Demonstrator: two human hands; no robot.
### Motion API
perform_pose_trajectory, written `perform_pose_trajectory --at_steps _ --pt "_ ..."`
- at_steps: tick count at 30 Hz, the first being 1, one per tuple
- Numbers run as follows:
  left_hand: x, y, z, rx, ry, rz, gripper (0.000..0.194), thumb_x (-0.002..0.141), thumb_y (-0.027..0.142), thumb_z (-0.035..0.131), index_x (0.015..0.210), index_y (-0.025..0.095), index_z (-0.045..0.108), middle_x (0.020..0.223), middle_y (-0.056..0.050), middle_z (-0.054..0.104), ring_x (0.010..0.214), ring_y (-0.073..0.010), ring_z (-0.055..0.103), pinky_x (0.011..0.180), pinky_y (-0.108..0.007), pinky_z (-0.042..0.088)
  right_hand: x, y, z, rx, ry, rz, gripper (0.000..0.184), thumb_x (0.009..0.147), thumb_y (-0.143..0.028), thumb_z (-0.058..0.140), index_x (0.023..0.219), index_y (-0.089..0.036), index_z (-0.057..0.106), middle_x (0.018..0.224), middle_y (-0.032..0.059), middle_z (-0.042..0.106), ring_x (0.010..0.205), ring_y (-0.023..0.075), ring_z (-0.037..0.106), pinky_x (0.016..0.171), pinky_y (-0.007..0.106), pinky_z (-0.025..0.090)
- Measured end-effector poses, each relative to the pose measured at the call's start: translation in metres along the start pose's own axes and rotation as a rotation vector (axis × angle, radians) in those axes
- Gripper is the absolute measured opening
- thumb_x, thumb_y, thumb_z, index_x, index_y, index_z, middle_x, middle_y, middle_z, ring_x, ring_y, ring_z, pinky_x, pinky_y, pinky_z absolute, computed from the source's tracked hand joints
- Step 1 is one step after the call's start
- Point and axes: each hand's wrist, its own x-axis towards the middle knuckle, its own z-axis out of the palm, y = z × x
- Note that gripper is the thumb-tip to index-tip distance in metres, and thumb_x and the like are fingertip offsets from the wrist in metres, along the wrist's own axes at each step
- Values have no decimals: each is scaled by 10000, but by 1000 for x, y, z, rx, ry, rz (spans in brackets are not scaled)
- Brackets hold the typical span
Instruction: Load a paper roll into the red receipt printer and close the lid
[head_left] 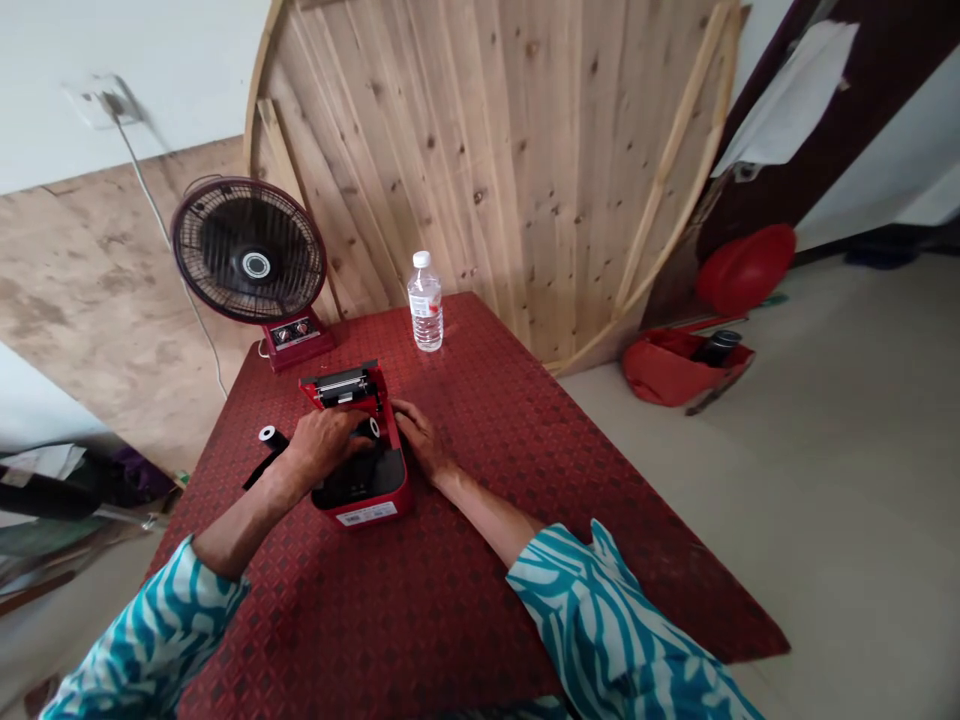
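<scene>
A red and black printer (364,478) sits on the table with its lid (341,388) raised at the back. My left hand (326,440) reaches into the compartment, its fingers bent around a black roll with a white core (374,428); part of the roll is hidden by the hand. Against the printer's right side wall is my right hand (421,435), gripping the edge with its fingers. Left of the printer lies a second black ribbon roll (274,438) with a white core, and a dark strip runs from it under my left forearm.
A red patterned cloth (480,600) covers the table. Behind the printer stand a dark red fan (251,250) and a clear water bottle (426,310). A round wooden board (487,150) leans on the wall. On the floor at right are a red bag (664,370) and a red basin (750,268).
</scene>
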Motion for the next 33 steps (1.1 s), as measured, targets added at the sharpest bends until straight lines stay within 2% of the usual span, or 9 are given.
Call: perform_pose_trajectory --at_steps 5,10,17,20,23,26,29,31,33 --pt "0 2 -8 87 -36 -28 304 851 309 618 1152 280 648 1158 -90 694 1043 -313 656 809 -382 521 0 0 0 1 -3 12 333 822 -415 514 1079 -257 655 1133 19 686 1110 203 592 1009 363 417" --pt "-2 3 -4 63 -10 -47 292 839 298 632 1129 286 666 1098 -95 713 967 -300 680 797 -385 521 0 0 0 -16 -4 15 329 826 -424 515 1075 -262 658 1131 10 688 1111 198 591 1017 363 417" --pt "23 4 12 47 -120 35 146 793 165 633 897 199 729 962 -123 732 926 -284 686 785 -362 519 0 -1 -1 -35 -11 16 321 829 -396 509 1086 -273 657 1152 2 684 1137 200 581 1039 366 403" --pt "27 -2 13 5 -132 93 144 781 187 650 898 209 730 967 -100 737 937 -269 682 797 -339 513 0 0 -1 -24 -10 13 324 831 -391 501 1089 -269 655 1151 5 683 1133 199 584 1032 363 407" --pt "13 -13 8 -108 -75 154 230 858 285 572 1045 257 703 1070 -56 728 995 -243 670 849 -326 502 0 3 -1 -14 -6 4 327 830 -393 501 1093 -270 652 1157 5 679 1136 192 582 1030 354 405" --pt "-15 -25 3 -349 34 159 326 920 401 456 1111 270 685 1084 -28 731 971 -221 680 860 -310 507 1 5 -1 -17 -8 5 323 830 -396 503 1089 -274 652 1153 -2 681 1137 189 581 1036 355 401" --pt "-43 -31 5 -458 38 132 373 886 486 501 1112 260 694 1037 -27 744 907 -215 694 820 -296 525 0 5 -1 -24 -2 12 324 832 -405 502 1088 -274 653 1149 0 685 1133 198 583 1033 366 406" --pt "-53 -32 11 -450 66 158 358 865 465 547 1106 248 697 1062 -36 739 935 -218 688 832 -298 523 0 5 -1 -33 3 9 328 835 -413 501 1089 -273 654 1150 2 686 1134 202 583 1032 369 409" --pt "-55 -31 19 -438 143 203 299 881 397 537 1061 234 711 1050 -41 741 943 -208 686 842 -295 518 0 4 -2 -43 6 8 332 837 -417 501 1093 -270 653 1157 4 684 1140 204 581 1033 371 409"
